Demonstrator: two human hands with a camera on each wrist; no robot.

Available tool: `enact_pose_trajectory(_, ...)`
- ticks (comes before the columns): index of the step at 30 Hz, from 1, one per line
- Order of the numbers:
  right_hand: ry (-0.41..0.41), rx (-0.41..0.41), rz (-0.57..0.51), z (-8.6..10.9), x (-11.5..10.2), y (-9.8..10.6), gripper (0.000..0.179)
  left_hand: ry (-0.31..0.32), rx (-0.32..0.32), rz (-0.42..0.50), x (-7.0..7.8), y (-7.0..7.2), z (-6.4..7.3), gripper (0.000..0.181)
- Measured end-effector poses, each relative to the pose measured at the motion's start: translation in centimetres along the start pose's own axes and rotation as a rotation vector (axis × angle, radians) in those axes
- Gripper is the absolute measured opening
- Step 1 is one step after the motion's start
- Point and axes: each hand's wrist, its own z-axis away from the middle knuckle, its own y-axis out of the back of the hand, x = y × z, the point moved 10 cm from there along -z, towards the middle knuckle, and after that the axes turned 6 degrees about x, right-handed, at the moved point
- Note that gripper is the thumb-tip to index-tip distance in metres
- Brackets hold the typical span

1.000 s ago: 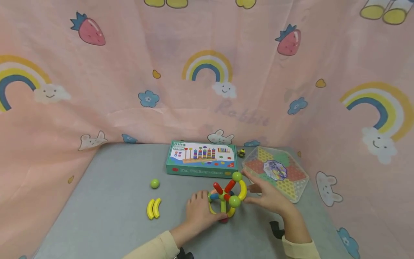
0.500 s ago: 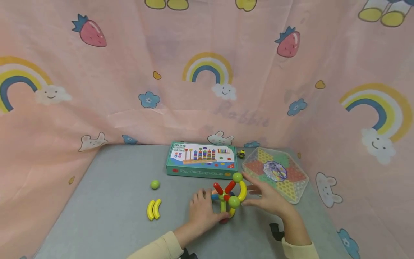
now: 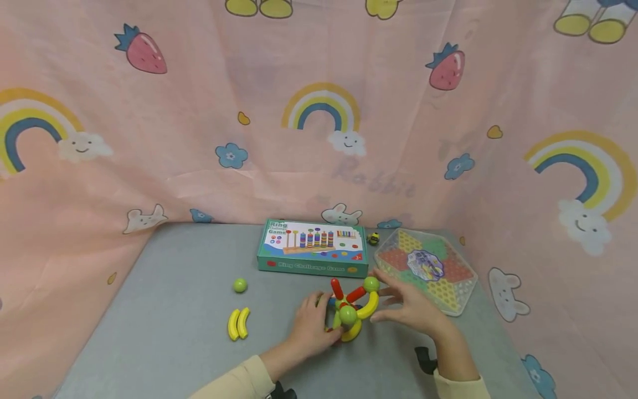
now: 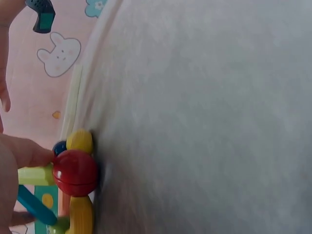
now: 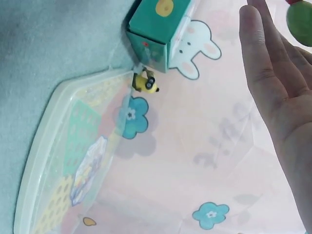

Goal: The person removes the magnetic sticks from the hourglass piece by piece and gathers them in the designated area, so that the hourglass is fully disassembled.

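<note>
A toy frame of coloured rods and balls [image 3: 348,315], like a magnetic building set, stands on the grey table. My left hand [image 3: 311,324] grips its left side, the thumb at a red ball [image 4: 75,173] low on it in the left wrist view. Red rods [image 3: 336,288] stick up from its middle. On its right, a curved yellow rod [image 3: 369,306] ends in a green ball [image 3: 371,284]. My right hand [image 3: 411,307] is right beside that rod and ball, fingers mostly straight. The right wrist view catches only part of a green ball [image 5: 301,22] beyond the fingers.
Left of the hands lie a loose green ball [image 3: 240,285] and two curved yellow rods [image 3: 237,323]. Behind stand a green game box [image 3: 313,267], a small bee-like figure [image 3: 373,239] and a clear-lidded Chinese checkers box [image 3: 458,271]. A pink printed cloth [image 3: 279,188] hangs behind.
The toy frame has turned and tilted: its front green ball has shifted left, and the upper one has dropped slightly. My left hand stays on it, while the right hand has barely moved.
</note>
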Motion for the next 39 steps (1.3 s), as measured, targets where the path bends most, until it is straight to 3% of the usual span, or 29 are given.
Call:
enact_pose_trajectory(6, 0.035, -0.004, 0.018, -0.2, -0.1, -0.3, 0.090, -0.101, -0.086, 0.065, 0.1, 0.4, -0.3, 0.071)
enact_pose_trajectory(11, 0.028, -0.012, 0.035, -0.3, -0.1, -0.4, 0.089, -0.128, -0.175, 0.109, -0.2, 0.5, -0.6, 0.073)
enact_pose_trajectory(15, 0.024, -0.019, 0.062, -0.2, -0.3, -0.5, 0.086, -0.141, -0.183, 0.160, -0.1, 2.1, -0.6, 0.074)
enact_pose_trajectory(22, 0.034, -0.021, 0.081, -0.2, -0.4, -0.5, 0.078, -0.252, -0.188, 0.309, 3.4, 7.5, -0.3, 0.052)
enact_pose_trajectory(25, 0.035, -0.015, 0.076, -0.2, -0.4, -0.4, 0.078, -0.325, -0.219, 0.324, 5.2, 8.7, 0.1, 0.050)
enact_pose_trajectory(28, 0.040, -0.011, 0.069, -0.2, -0.3, -0.4, 0.077, -0.382, -0.232, 0.291, 6.7, 9.0, 0.6, 0.051)
enact_pose_trajectory(30, 0.042, -0.011, 0.064, -0.2, -0.4, -0.5, 0.076, -0.418, -0.218, 0.258, 7.4, 8.9, 0.8, 0.046)
enact_pose_trajectory(35, 0.030, 0.000, 0.082, -0.4, -0.4, -0.4, 0.067, -0.540, -0.072, 0.165, 8.8, 9.3, 1.2, 0.029)
enact_pose_trajectory(39, 0.027, 0.009, 0.111, -0.6, -0.6, -0.3, 0.062, -0.594, 0.009, 0.129, 9.6, 9.3, 1.4, 0.026)
